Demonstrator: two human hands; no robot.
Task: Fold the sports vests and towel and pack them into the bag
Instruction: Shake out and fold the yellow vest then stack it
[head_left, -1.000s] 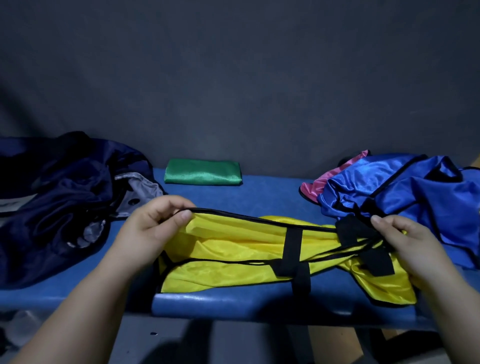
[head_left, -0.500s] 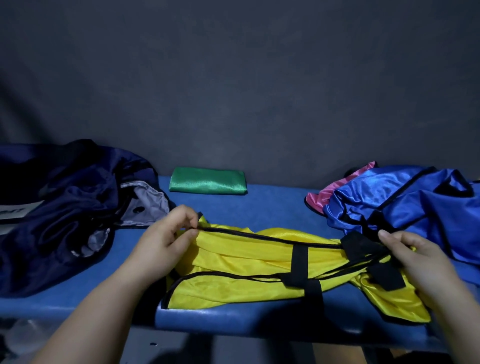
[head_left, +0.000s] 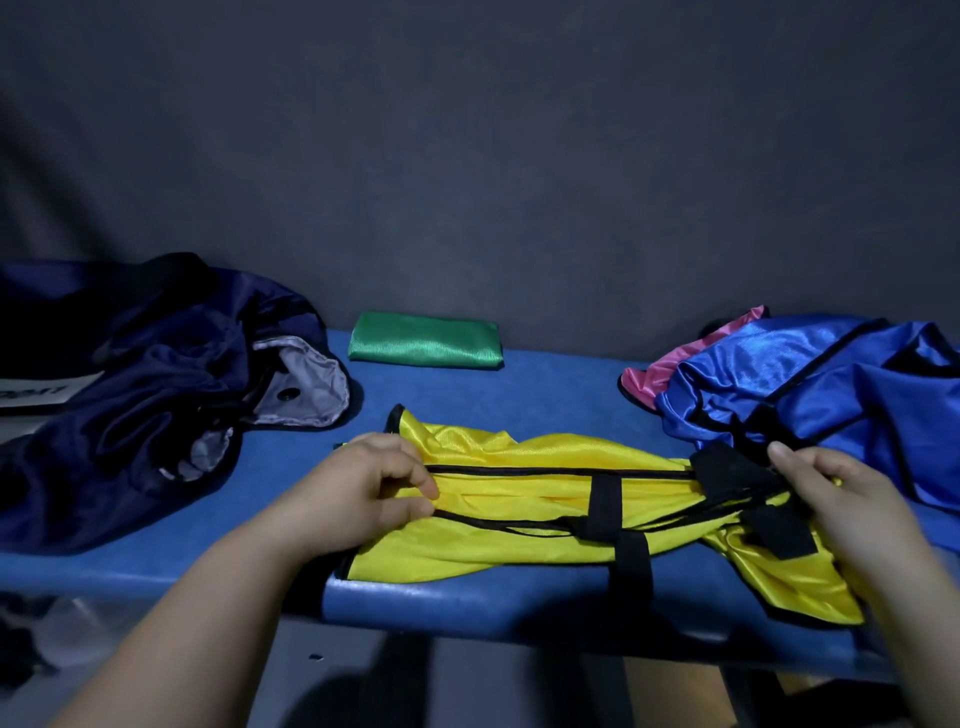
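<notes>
Head view of a blue padded bench (head_left: 467, 605) set against a grey wall (head_left: 467, 156). The two hands are held well apart, one at each end of the yellow vest (head_left: 519, 543), which lies stretched lengthwise along the front edge of the bench. The left hand (head_left: 374, 488) reaches in from the lower left, knuckles up and fingers curled, pinching the vest's black-trimmed edges at its left end. The right hand (head_left: 841, 499) comes in from the lower right and grips the gathered right end, its thumb lying by a black strap (head_left: 727, 467); its other fingers are hidden behind the hand. Count: two hands; three unfolded vests, namely the yellow one, one blue vest (head_left: 810, 384) heaped at the right rear, and one pink vest (head_left: 660, 374) showing from under the blue; one green folded cloth (head_left: 426, 347) at the back near the wall; and one dark navy bag (head_left: 130, 395), slumped open at the left end of the bench. Compared with half a second ago, the left hand has shifted down from the vest's upper corner to its middle edges, so that corner now stands free beyond the knuckles, and the vest lies flatter and more taut.
</notes>
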